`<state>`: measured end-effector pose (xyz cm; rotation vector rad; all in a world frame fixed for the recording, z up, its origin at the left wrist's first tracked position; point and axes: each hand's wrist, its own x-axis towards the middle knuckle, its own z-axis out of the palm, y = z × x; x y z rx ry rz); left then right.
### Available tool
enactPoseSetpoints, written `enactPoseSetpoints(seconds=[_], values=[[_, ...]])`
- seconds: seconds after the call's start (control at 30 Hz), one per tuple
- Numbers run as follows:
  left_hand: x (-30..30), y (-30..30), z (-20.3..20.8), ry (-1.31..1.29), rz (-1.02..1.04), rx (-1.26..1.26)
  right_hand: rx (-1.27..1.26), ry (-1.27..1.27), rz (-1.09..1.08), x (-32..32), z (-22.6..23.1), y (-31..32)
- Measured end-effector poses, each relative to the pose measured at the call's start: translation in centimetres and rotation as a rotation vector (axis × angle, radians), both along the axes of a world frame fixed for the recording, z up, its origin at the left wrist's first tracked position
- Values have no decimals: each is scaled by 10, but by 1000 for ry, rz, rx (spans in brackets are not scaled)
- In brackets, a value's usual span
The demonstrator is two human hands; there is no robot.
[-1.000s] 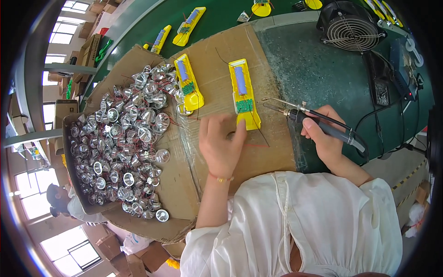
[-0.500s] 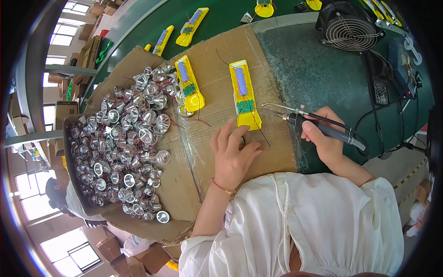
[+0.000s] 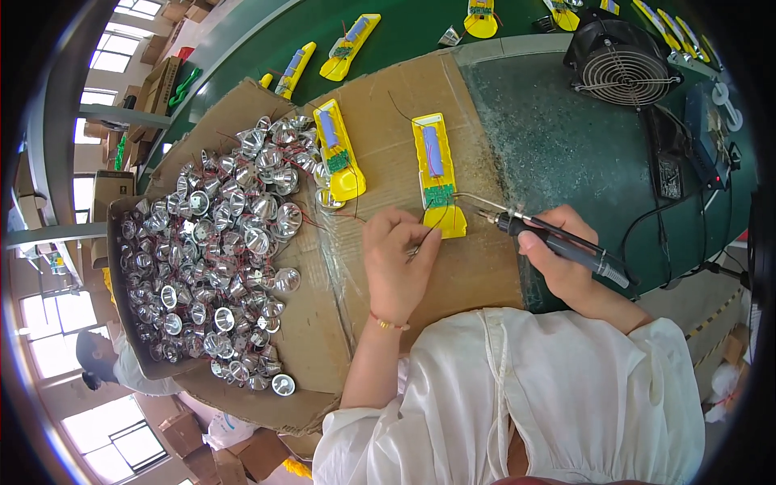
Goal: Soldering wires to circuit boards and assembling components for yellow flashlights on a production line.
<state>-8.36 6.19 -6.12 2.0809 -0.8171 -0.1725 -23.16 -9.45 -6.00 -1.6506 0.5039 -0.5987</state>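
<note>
Soldering tool (image 3: 509,224) now reaches the green board (image 3: 439,195), so both hands converge.
Right hand (image 3: 567,259) grips the tool; left hand (image 3: 392,263), fingertips bunched, pinched item unclear, is at the yellow casing's (image 3: 453,229) near-left edge, on cardboard (image 3: 485,271).

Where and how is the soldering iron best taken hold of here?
Probably by its thick dark handle, from the person's right: it extends toward the picture's lower right, while the thin metal tip points left toward the green circuit board. That keeps fingers behind the metal; the right hand grips it there.
</note>
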Motion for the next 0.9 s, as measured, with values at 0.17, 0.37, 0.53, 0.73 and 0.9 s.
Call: enactPoseSetpoints(seconds=[0.17,0.37,0.53,0.73,0.9], values=[[0,16,7,227,46,62,98,-6,-60,-4,-1,-7],[3,12,3,74,5,70,29,10,15,-5,-1,-8],[2,9,16,222,-50,85,94,-1,-24,-5,-1,-9],[12,-3,-8,308,25,-54,69,10,-2,0,-5,-1],[11,-4,0,263,-86,36,45,30,40,1,-6,-6]])
